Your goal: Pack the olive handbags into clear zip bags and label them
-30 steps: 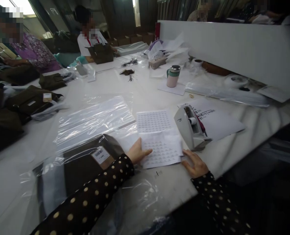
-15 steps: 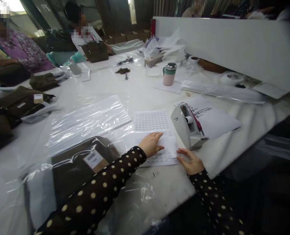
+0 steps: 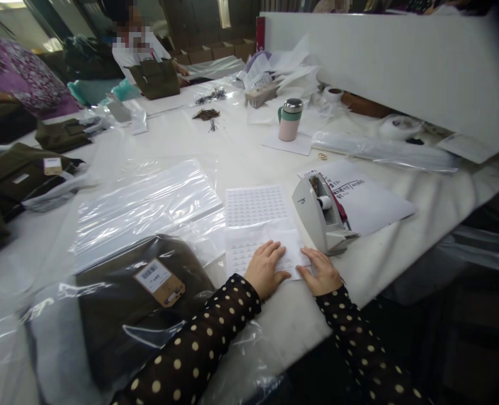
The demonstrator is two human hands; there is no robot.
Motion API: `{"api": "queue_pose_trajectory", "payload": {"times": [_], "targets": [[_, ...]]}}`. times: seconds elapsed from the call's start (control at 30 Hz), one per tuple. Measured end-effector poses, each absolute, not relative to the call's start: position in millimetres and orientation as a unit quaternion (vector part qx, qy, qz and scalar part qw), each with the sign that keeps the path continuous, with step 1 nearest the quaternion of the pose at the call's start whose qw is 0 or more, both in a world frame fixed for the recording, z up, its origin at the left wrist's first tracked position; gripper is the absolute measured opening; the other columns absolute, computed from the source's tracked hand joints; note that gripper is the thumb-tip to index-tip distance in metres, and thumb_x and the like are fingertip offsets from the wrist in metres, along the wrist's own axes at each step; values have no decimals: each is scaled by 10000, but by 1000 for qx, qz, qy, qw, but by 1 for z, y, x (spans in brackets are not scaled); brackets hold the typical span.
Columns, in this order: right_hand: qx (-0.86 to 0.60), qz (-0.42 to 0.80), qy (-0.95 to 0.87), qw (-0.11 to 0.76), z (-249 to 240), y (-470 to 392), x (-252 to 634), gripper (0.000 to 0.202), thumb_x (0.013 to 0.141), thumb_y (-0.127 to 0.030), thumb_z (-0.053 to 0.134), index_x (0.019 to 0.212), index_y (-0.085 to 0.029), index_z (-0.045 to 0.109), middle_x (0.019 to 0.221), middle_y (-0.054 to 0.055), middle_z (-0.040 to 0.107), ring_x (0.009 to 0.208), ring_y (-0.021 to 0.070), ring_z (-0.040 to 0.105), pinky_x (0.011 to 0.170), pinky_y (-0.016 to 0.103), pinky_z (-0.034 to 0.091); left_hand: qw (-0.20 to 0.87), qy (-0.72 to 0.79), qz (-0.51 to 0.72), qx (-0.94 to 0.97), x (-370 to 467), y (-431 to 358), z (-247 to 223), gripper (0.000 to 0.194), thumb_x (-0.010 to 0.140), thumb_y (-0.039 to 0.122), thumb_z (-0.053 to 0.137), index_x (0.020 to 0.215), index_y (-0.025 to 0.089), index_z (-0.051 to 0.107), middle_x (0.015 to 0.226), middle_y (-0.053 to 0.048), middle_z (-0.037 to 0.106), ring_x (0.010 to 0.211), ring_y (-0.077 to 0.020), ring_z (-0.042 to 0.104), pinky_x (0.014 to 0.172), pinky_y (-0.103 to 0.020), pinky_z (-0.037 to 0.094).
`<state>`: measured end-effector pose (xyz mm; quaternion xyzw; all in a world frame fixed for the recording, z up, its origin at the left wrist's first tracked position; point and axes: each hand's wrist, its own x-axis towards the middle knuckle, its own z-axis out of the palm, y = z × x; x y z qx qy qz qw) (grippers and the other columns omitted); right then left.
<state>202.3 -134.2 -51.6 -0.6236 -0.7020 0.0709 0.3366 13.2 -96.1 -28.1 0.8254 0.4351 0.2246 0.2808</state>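
My left hand (image 3: 267,270) lies spread on the lower part of a white sheet of printed labels (image 3: 255,205), a grid of small text. At the sheet's lower right edge, my right hand (image 3: 322,273) rests with thumb and fingers apart, touching the paper. Close beyond my right hand stands a grey tape dispenser (image 3: 317,216) with a red part on its side. To the left of my left forearm lies a dark olive bag (image 3: 122,298) in clear plastic, with a barcode tag (image 3: 160,282) on it.
Clear plastic bags (image 3: 148,202) are stacked left of the sheet. Behind the dispenser lies a handwritten paper (image 3: 371,202). A pink and green mug (image 3: 290,121) stands farther back. More olive bags (image 3: 25,174) lie at left, and two people sit across the table (image 3: 232,152).
My left hand has moved down the sheet toward me, and the fold in the paper has flattened there. My right hand has shifted slightly at the edge. The view has tilted a little.
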Motion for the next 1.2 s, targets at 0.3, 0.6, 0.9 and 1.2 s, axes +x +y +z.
{"api": "queue_pose_trajectory", "payload": {"times": [0.3,0.6,0.9,1.2], "targets": [[-640,279,-518,495,-42,-133,189,491,699,-311,630,1146,-181,473,1027,107,636,859,212,637,802,399,529,283,449,278,801,11,-105,-29,663,698,300,671,1286,194,384,1312,-109,460,1231,-266,376,1047,-478,305],[-622,300,-543,478,-42,-127,195,490,720,-290,602,1178,-217,442,1006,81,617,736,167,619,745,379,530,251,474,266,801,12,-50,2,742,709,372,655,1334,158,317,1391,-139,361,1308,-278,264,1070,-473,230],[-619,180,-619,448,-29,-126,199,481,731,-344,609,1174,-216,474,1101,102,561,887,217,590,784,397,511,427,418,64,800,10,27,35,347,644,381,693,907,157,666,861,-51,692,824,-211,627,764,-294,467],[-666,216,-645,306,17,-79,173,303,768,-488,523,730,-221,661,664,13,663,623,193,609,604,313,471,465,349,56,811,-6,29,75,297,686,382,652,869,149,675,710,-5,661,656,-135,584,630,-231,436]]}}
